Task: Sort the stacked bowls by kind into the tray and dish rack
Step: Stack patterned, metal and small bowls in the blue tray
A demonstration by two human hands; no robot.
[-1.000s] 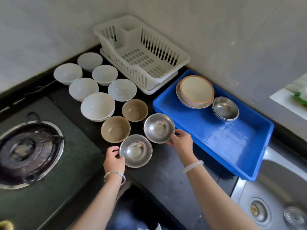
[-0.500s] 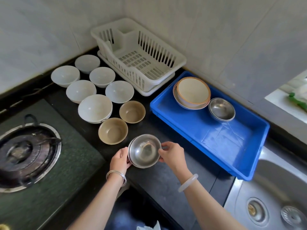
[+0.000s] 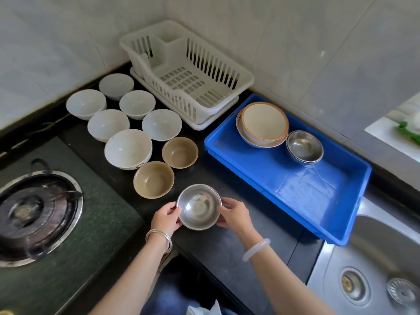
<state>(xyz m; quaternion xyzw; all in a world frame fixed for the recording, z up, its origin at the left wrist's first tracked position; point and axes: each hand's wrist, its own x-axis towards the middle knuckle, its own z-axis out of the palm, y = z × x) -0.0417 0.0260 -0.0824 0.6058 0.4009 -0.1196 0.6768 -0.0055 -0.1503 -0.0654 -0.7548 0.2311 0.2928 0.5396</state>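
Open black counter (image 3: pixel 238 196) runs straight to the blue tray (image 3: pixel 350 208), whose near half lies bare; two tan bowls (image 3: pixel 153 179) crowd the left.

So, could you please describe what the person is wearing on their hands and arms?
Both forearms are bare, with no sleeves in view. The left hand has thin silver metal bangles stacked at the wrist. The right hand has one smooth, pale, milky-white bangle, thicker and rounded. No rings or gloves are visible on either hand.
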